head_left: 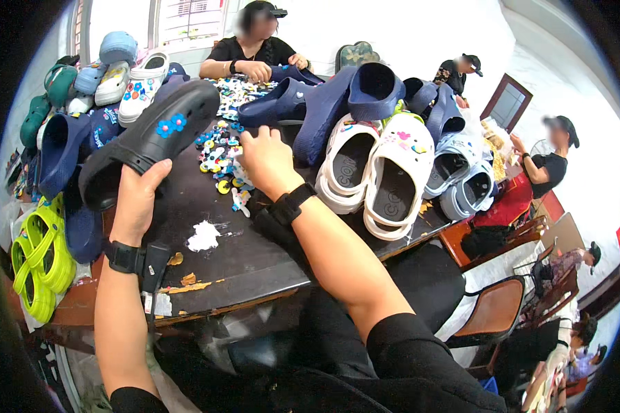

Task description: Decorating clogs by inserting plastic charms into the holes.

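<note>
The left hand [138, 196] holds a black clog [148, 141] up above the left part of the table [255, 255], gripping it near the heel opening with the thumb along the side. The clog is tilted, its toe pointing up and to the right, and blue flower charms [171, 126] sit on its upper.

The right hand [269, 162] is at the right edge of a spread of small multicoloured charms [220, 160], its fingers curled and close together; whether they pinch a charm cannot be told. Both wrists wear black bands.

Right of this hand, dark blue clogs [322, 120] lean over one another, with white clogs [401, 182] standing nearer and light blue clogs [465, 186] beside those. A pink flower charm shows on one white toe. At the left end, lime green clogs [45, 261] stand beside dark blue shoes, and a mixed heap of footwear rises behind.

A white patch [203, 236] marks the table's dark top, and the near edge is chipped to bare wood. Across it, a co-worker in black [220, 58] has their hands near the charms and a dark blue shoe.
</note>
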`<action>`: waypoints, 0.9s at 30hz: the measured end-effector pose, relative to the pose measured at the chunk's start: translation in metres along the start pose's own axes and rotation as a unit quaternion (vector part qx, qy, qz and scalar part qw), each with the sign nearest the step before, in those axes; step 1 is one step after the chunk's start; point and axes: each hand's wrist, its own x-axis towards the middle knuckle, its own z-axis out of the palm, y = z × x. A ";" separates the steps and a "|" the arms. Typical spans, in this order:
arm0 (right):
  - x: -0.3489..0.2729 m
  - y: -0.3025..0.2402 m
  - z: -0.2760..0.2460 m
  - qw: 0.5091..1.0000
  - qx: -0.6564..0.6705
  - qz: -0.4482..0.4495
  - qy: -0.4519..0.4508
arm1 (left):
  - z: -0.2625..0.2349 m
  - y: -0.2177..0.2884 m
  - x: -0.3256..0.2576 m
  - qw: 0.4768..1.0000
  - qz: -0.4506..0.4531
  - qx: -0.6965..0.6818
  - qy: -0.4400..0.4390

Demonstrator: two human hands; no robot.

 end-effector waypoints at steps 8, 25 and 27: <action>0.010 -0.053 -0.045 0.684 0.668 0.221 -0.192 | 0.013 0.004 -0.019 0.964 0.054 0.246 -0.091; 0.013 -0.063 -0.042 0.547 0.816 0.175 -0.061 | 0.026 0.016 -0.017 0.990 -0.006 0.045 -0.137; 0.012 -0.062 -0.041 0.556 0.812 0.166 -0.064 | 0.028 0.017 -0.017 0.992 -0.003 0.015 -0.121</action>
